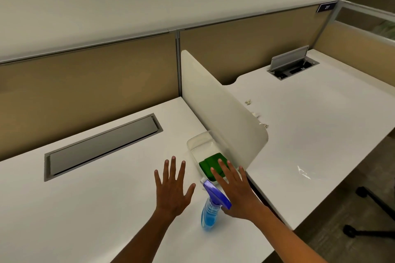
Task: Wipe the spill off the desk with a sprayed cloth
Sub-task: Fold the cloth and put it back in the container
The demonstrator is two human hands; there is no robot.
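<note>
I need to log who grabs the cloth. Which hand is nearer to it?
Right. The right hand reaches over the tray, its fingertips above the green cloth. The left hand hovers spread over the desk, off to the cloth's left.

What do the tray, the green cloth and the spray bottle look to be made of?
Tray: likely translucent plastic, smooth, with a milky see-through rim.
Green cloth: seems soft fabric, matte, folded; weave too small to tell.
Spray bottle: clear plastic body showing blue liquid, with a glossy purple-blue plastic trigger head.
</note>
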